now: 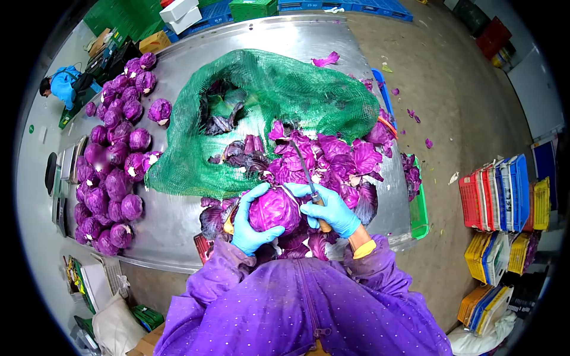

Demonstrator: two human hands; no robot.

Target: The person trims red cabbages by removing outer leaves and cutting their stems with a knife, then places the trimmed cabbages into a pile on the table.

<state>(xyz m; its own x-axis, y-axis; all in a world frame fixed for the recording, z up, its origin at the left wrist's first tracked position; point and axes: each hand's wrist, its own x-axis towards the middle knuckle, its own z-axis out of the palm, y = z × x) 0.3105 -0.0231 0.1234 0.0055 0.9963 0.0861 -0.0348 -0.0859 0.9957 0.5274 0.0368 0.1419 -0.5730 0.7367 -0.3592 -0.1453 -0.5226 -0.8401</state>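
Note:
My left hand (pixel 252 219), in a blue glove, is wrapped round the left side of a red cabbage (pixel 274 211) at the near edge of the metal table. In my right hand (pixel 332 210), also gloved, is a knife (pixel 304 168) with a wooden handle; its narrow blade points up and away from me. The fingers of that hand reach the cabbage's right side. Loose purple cabbage leaves (pixel 320 155) lie heaped just beyond both hands. A green mesh sack (pixel 267 77) spreads behind them, with dark wilted leaves (pixel 224 121) at its opening.
Whole red cabbages (pixel 118 184) are piled along the left of the metal table (pixel 172 228). A green crate (pixel 419 207) stands at the table's right edge. Stacked coloured baskets (pixel 496 193) are at the right. A person in blue (pixel 64 86) bends at the far left.

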